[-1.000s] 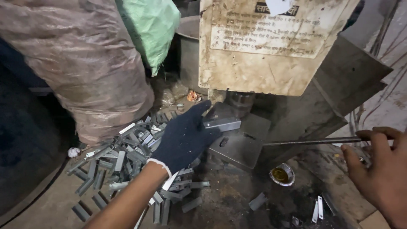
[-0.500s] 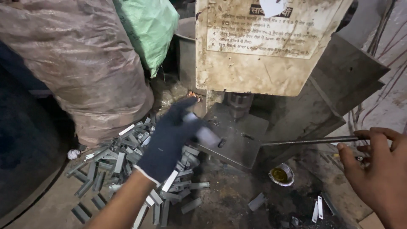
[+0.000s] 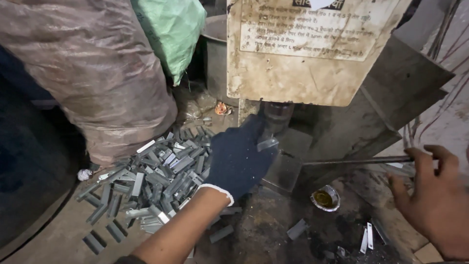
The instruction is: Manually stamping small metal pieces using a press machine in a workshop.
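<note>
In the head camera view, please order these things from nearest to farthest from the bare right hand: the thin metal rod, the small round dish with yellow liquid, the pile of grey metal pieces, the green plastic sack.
From the bare right hand:
1. Thin metal rod: at its fingers, running left.
2. Small round dish with yellow liquid: just left, on the floor.
3. Pile of grey metal pieces: far left, past the gloved left hand.
4. Green plastic sack: top left.

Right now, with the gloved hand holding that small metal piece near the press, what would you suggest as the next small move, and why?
Probably ease the left hand a little further in, to seat the small metal piece on the block under the ram. The piece sits at the fingertips just below the ram, not yet flat, while the right hand holds the lever rod.
</note>
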